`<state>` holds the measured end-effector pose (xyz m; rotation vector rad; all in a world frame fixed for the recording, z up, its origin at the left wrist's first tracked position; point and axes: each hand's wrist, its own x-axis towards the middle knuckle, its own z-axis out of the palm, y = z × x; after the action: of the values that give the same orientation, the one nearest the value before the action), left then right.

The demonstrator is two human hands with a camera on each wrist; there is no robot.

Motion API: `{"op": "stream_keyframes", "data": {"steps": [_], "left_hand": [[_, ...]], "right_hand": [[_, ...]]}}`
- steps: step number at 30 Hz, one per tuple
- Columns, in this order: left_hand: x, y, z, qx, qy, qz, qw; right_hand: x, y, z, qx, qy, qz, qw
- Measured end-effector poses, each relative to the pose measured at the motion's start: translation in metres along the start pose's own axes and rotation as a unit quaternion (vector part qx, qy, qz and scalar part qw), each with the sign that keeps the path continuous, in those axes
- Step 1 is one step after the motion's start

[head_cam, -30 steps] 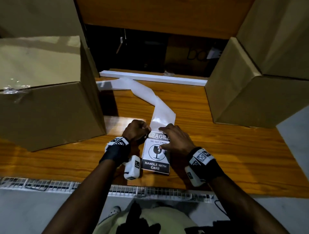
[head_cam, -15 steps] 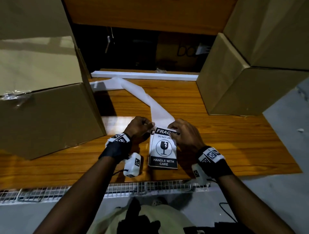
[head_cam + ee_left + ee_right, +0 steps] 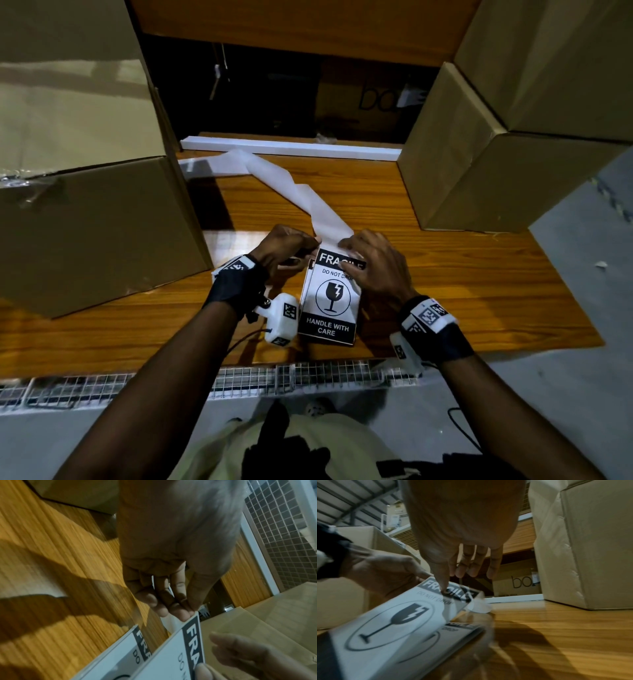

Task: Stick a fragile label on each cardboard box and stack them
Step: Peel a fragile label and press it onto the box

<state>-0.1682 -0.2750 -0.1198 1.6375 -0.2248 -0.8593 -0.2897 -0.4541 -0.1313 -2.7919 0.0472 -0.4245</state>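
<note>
A fragile label (image 3: 329, 297), white with black bands and a broken-glass sign, is tilted up off a small stack of like labels (image 3: 458, 631) on the wooden table (image 3: 445, 291). My left hand (image 3: 310, 248) pinches the label's top left corner (image 3: 195, 616). At the top edge my right hand (image 3: 349, 261) holds it too, thumb (image 3: 443, 586) on the black FRAGILE band and fingers behind. A cardboard box (image 3: 85, 222) stands at the left and another cardboard box (image 3: 479, 171) at the right, each with a further box on top.
A white backing strip (image 3: 301, 195) trails from the labels toward the table's back left. Along the back edge lies a white bar (image 3: 291, 147), with a dark shelf recess behind it. A wire mesh rail (image 3: 239, 380) runs along the table's near edge.
The top label's upper edge has come up off the stack and sits slightly askew over the label below. Both hands stay at its top edge; the view has shifted a little.
</note>
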Motion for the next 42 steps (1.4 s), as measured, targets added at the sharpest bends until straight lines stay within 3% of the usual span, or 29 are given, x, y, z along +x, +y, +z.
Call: {"op": "stream_keyframes", "data": {"steps": [4,17,28,37,42], "left_hand": [[-0.004,0.002,0.001,-0.012,0.005,-0.007,1.000],[-0.013,0.008,0.008,0.018,0.000,0.008,1.000],[-0.012,0.012,0.012,0.018,0.024,-0.001,1.000],[0.005,0.003,0.004,0.083,0.074,-0.018,0.994],[0.015,0.002,-0.002,0.128,0.058,-0.026,0.990]], "right_hand": [[-0.001,-0.011,0.005,0.007,0.015,-0.046,0.999],[-0.005,-0.014,0.007,0.076,0.064,-0.041,0.994],[-0.009,-0.010,0.005,0.070,0.085,-0.042,0.993],[-0.021,-0.001,-0.004,0.081,0.034,-0.051,0.995],[-0.033,0.003,-0.010,0.028,0.024,-0.077,0.996]]}}
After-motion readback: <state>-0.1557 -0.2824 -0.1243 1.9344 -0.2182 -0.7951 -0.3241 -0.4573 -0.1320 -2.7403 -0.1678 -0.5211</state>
